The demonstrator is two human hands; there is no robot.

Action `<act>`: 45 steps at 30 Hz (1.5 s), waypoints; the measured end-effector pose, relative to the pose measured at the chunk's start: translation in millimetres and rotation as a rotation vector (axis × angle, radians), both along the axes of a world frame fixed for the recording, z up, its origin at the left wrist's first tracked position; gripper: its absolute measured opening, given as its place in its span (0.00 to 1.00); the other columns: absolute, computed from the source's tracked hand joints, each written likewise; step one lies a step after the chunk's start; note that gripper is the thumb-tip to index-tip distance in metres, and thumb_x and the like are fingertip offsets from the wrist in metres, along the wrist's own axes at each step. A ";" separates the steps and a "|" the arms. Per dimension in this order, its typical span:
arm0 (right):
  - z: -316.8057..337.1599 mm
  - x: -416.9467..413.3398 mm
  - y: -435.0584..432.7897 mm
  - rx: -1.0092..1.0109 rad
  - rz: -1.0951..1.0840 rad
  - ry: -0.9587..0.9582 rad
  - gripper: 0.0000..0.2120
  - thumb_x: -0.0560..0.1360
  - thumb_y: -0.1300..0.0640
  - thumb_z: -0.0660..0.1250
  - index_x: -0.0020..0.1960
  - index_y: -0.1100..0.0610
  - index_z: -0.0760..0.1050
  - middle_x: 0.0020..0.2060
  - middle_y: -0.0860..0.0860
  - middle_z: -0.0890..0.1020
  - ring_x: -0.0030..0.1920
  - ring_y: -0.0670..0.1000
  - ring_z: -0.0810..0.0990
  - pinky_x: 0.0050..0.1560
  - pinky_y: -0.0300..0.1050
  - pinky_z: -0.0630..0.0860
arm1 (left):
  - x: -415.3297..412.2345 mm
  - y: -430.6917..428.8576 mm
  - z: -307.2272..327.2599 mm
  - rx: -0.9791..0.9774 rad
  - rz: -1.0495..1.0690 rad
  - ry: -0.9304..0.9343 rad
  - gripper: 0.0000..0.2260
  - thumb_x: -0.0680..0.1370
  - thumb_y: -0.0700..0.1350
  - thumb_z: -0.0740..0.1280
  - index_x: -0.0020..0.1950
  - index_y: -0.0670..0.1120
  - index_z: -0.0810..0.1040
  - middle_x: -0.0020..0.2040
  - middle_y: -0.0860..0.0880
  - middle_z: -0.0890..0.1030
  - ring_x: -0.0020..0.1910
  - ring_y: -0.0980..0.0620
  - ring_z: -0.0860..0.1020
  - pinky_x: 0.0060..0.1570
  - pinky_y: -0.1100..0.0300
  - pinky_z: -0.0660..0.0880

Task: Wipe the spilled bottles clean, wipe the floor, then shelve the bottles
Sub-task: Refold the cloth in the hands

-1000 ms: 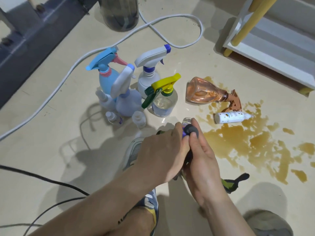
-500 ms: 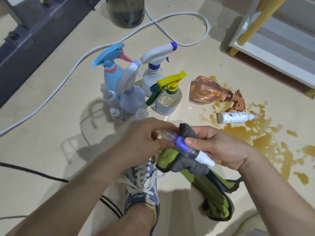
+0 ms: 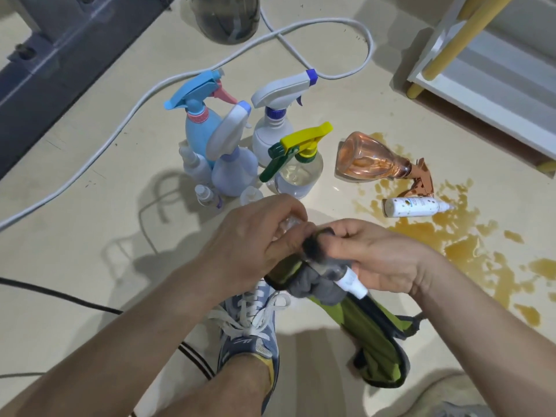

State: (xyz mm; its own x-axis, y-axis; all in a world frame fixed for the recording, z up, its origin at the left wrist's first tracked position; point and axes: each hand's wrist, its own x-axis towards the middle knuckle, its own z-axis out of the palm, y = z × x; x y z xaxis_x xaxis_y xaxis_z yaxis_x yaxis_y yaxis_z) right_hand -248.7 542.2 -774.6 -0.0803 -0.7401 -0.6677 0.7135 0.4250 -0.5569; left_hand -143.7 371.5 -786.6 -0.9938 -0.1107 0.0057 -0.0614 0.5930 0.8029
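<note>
My left hand (image 3: 255, 245) grips the base end of a small clear spray bottle (image 3: 350, 279) with a white cap. My right hand (image 3: 382, 257) holds a grey and green cloth (image 3: 376, 335) wrapped round the bottle's middle. An orange spray bottle (image 3: 370, 159) lies on its side at the edge of a brown spill (image 3: 469, 251). A small white bottle (image 3: 412, 206) lies in the spill. Several spray bottles stand upright behind my hands: a blue one (image 3: 197, 127), a white one (image 3: 273, 127), a lilac one (image 3: 233, 170) and a clear one with a yellow and green trigger (image 3: 296, 173).
A white shelf unit (image 3: 493, 64) with yellow legs stands at the top right. A white cable (image 3: 144, 97) loops across the floor and black cables (image 3: 60, 296) lie at the left. A dark glass jar (image 3: 227, 18) stands at the top. My shoe (image 3: 249, 332) is below my hands.
The cloth has slid along the small bottle and now covers its blue-labelled middle. My hands have come closer together around it.
</note>
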 end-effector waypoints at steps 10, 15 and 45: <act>-3.1 24.6 7.1 0.421 0.566 1.959 0.16 0.61 0.54 0.76 0.43 0.57 0.74 0.35 0.50 0.77 0.43 0.57 0.79 0.54 0.54 0.62 | -17.4 26.0 3.9 -0.408 0.086 -0.198 0.19 0.76 0.51 0.46 0.37 0.45 0.71 0.31 0.43 0.76 0.30 0.40 0.74 0.29 0.57 0.62; -23.3 27.6 27.6 0.416 0.550 2.060 0.17 0.62 0.54 0.78 0.45 0.58 0.75 0.38 0.52 0.79 0.45 0.57 0.80 0.52 0.53 0.62 | -21.6 25.3 -10.3 0.349 0.144 -0.769 0.22 0.80 0.57 0.56 0.35 0.45 0.76 0.27 0.49 0.77 0.27 0.51 0.73 0.36 0.56 0.71; -9.7 13.0 22.2 0.315 0.727 1.581 0.16 0.74 0.57 0.67 0.61 0.56 0.69 0.49 0.52 0.73 0.50 0.56 0.75 0.45 0.48 0.68 | 1.3 21.5 -3.2 0.328 0.366 -0.403 0.17 0.77 0.56 0.66 0.37 0.46 0.82 0.25 0.46 0.75 0.25 0.56 0.71 0.29 0.64 0.69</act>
State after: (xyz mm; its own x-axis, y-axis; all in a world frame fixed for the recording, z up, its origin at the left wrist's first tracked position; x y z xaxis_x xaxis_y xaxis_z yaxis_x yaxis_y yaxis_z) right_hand -235.6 564.4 -784.2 -0.4736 -0.7869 -0.3956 -0.7403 0.5990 -0.3051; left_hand -142.5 393.0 -789.8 -0.8085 -0.3762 -0.4526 -0.5486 0.2032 0.8110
